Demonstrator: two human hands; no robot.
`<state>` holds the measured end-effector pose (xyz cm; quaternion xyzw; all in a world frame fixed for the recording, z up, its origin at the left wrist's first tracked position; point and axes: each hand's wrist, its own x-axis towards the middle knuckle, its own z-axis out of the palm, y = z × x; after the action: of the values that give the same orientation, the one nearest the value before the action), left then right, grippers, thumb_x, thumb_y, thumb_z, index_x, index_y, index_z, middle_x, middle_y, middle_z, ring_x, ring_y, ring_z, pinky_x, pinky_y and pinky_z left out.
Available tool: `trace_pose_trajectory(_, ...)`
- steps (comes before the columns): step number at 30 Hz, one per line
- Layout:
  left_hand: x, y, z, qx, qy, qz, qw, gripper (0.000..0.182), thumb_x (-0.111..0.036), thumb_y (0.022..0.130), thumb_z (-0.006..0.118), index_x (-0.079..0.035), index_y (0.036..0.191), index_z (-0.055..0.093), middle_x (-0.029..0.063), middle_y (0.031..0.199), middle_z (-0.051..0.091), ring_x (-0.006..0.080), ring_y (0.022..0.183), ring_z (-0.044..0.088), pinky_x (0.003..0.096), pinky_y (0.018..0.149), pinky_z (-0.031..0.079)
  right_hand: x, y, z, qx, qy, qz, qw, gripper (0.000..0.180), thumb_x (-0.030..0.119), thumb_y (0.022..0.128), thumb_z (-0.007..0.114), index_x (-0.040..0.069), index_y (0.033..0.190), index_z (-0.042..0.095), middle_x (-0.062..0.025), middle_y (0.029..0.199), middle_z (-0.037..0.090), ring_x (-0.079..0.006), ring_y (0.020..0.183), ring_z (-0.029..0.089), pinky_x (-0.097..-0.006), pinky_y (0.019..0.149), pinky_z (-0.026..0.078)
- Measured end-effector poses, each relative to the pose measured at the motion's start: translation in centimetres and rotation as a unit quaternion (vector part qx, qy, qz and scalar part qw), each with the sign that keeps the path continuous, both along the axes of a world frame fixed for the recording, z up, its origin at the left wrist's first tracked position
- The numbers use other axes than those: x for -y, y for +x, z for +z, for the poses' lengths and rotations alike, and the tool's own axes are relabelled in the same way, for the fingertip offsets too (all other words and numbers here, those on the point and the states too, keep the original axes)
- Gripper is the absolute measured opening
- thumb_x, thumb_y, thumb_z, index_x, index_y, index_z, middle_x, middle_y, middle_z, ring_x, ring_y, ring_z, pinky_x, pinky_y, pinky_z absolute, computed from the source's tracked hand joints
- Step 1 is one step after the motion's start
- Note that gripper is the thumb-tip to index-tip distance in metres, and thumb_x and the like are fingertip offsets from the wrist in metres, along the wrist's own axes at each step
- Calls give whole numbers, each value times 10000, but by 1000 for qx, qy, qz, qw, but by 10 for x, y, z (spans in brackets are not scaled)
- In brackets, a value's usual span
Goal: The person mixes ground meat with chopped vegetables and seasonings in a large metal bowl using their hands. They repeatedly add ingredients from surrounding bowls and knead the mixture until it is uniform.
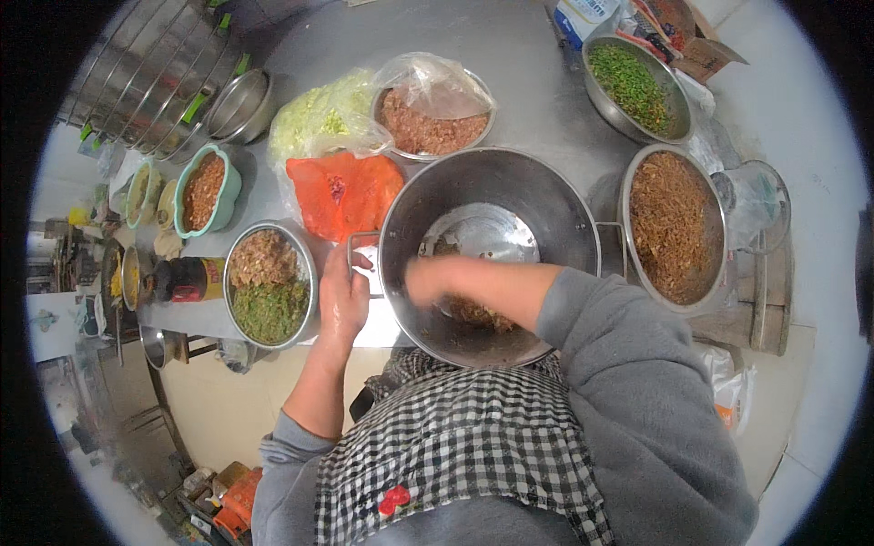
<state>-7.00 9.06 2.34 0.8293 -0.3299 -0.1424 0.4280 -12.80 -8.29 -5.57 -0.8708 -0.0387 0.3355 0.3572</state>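
Observation:
A deep two-handled metal pot [560,198] stands at the table's front edge, before my checked apron. My left hand [343,290] grips its left wire handle [360,237]. Inside the pot is my right hand [427,281], blurred, its fingers hidden or too smeared to make out; whether it holds anything I cannot tell. A brown, chopped mixture [478,312] lies on the pot's bottom below my right wrist. Just left of my left hand, a metal bowl [315,300] holds pale minced filling beside chopped greens.
Behind the pot are a bowl of minced meat [437,130] partly under plastic, a bag of pale green chopped vegetable [321,112] and a red plastic bag [341,194]. Bowls of brown shreds [669,225] and chopped greens [631,85] stand right; a dark bottle [194,278] lies left.

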Motion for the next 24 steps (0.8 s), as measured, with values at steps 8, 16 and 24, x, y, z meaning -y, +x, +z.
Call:
trace_pose_trajectory(8,13,6,3,-10,5,-32,999,486,66,670,381,7,1132,518,130,909,560,306,956,522,398,923,392,60,13,-9,-92,134,-495,854,217,175,786,531,10,861,649,-143,854,629,-254,735,614,-402,622,495)
trace_pose_trajectory(16,24,12,17,70,-1,-75,995,401,78,687,412,27,1062,544,155,1069,535,296,1005,520,375,909,399,24,-45,-48,-4,-115,-6,993,304,146,789,499,-1,984,680,-201,1022,642,-352,916,625,-458,807,481)
trace_pose_trajectory(24,45,8,38,77,-46,-143,986,408,94,670,443,43,1065,532,183,1081,531,341,1013,508,404,917,394,23,5,-132,137,-101,-279,945,447,288,871,488,-12,1199,533,-192,1234,531,-348,1143,496,-499,969,361)
